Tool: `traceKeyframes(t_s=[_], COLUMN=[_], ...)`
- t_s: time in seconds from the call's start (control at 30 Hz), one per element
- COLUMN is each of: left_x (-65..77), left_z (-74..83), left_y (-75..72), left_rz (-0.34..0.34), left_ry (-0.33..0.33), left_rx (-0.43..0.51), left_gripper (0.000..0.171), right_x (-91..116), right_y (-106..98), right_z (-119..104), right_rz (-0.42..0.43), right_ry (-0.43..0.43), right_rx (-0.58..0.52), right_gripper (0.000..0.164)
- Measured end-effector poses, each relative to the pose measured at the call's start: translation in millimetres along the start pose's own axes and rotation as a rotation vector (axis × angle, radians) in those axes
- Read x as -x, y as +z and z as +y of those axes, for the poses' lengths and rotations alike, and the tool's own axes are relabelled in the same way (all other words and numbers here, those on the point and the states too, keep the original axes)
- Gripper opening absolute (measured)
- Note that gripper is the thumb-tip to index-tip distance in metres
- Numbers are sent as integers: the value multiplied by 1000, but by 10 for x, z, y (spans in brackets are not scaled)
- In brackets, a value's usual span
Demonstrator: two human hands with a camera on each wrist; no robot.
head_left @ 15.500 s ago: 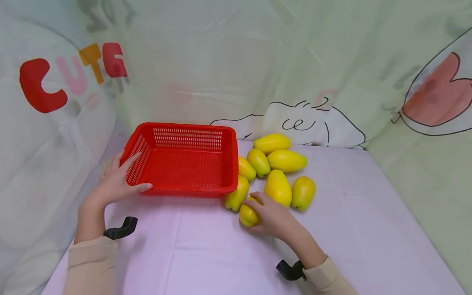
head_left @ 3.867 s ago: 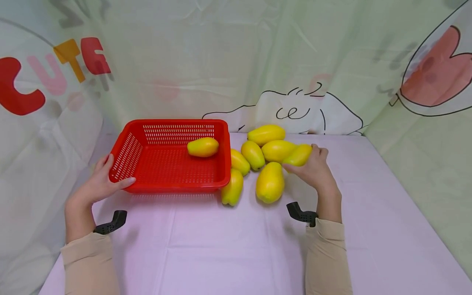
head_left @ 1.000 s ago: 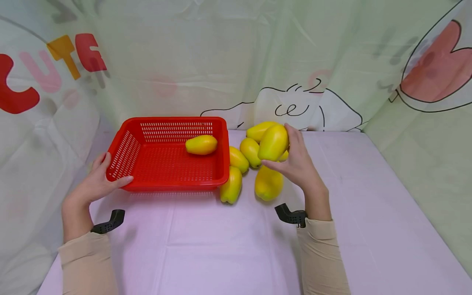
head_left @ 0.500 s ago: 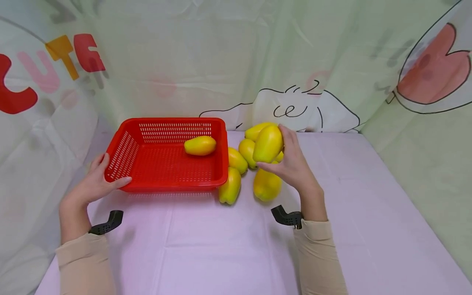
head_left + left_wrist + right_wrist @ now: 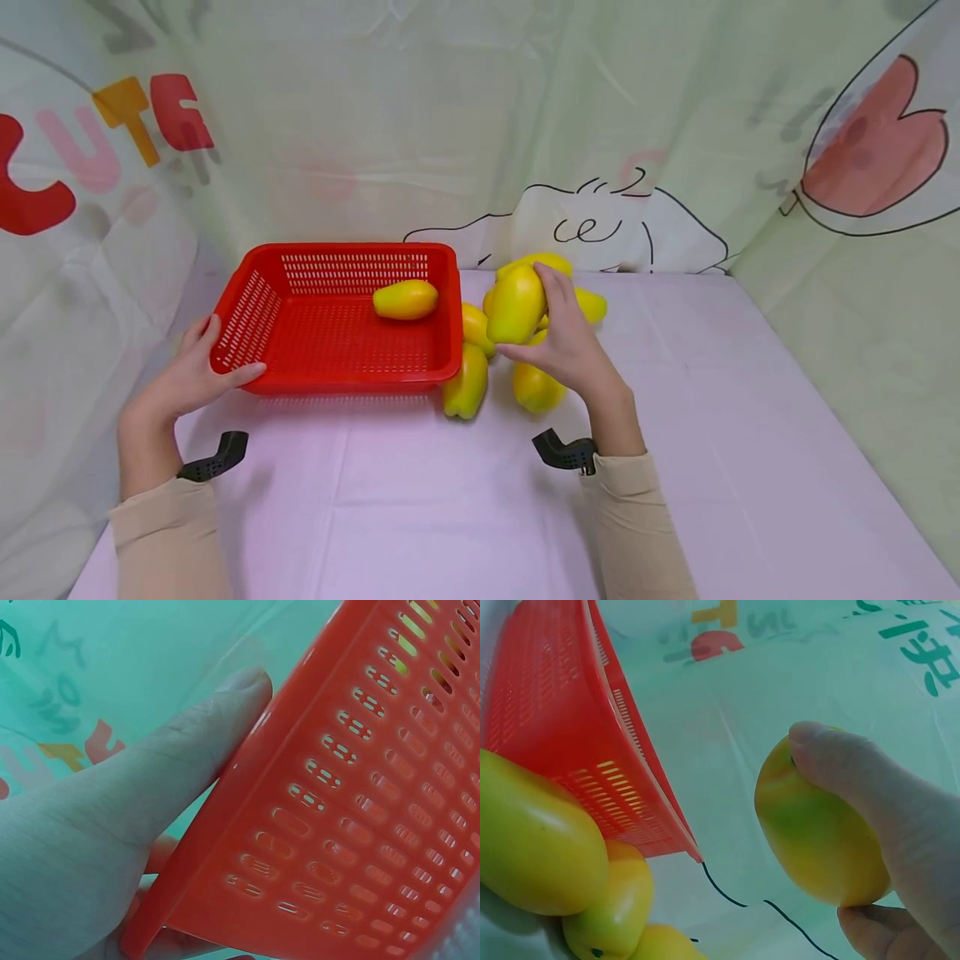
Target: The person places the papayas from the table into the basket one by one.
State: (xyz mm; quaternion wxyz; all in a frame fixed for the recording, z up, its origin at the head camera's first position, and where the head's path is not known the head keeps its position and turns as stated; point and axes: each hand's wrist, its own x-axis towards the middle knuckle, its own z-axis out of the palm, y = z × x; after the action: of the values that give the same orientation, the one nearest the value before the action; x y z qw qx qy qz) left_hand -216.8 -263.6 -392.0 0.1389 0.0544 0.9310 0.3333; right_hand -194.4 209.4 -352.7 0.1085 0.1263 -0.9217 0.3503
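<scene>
A red plastic basket (image 5: 337,383) with slotted walls stands at left on the table. My left hand (image 5: 191,371) grips its left side, thumb along the rim (image 5: 247,742). One yellow papaya (image 5: 406,300) lies inside, toward the right wall. My right hand (image 5: 573,346) holds another papaya (image 5: 517,304) between thumb and fingers, raised above the pile right of the basket. In the right wrist view the thumb presses across the top of this papaya (image 5: 817,825); most other fingers are hidden.
Several papayas lie beside the basket's right wall: one papaya (image 5: 465,383) touching its front right corner, another papaya (image 5: 538,387) below my right hand, more behind. A lilac cloth (image 5: 420,500) covers the table. Printed curtains (image 5: 375,125) enclose the back and sides.
One papaya came into the basket after the oldest frame. My right hand has since picked up another from the pile's right side and carried it left. My left hand stays on the basket.
</scene>
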Motion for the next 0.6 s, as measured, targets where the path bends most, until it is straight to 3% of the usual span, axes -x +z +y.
traceKeyframes(t_s=[0.6], left_x=[-20], left_z=[-24], left_y=[4], left_rz=[9], left_ry=[4], left_rx=[-3], left_gripper=[112], right_x=[-24], right_y=[204], right_z=[-154], right_rz=[-70], right_ry=[-49], right_rx=[49], right_gripper=[110])
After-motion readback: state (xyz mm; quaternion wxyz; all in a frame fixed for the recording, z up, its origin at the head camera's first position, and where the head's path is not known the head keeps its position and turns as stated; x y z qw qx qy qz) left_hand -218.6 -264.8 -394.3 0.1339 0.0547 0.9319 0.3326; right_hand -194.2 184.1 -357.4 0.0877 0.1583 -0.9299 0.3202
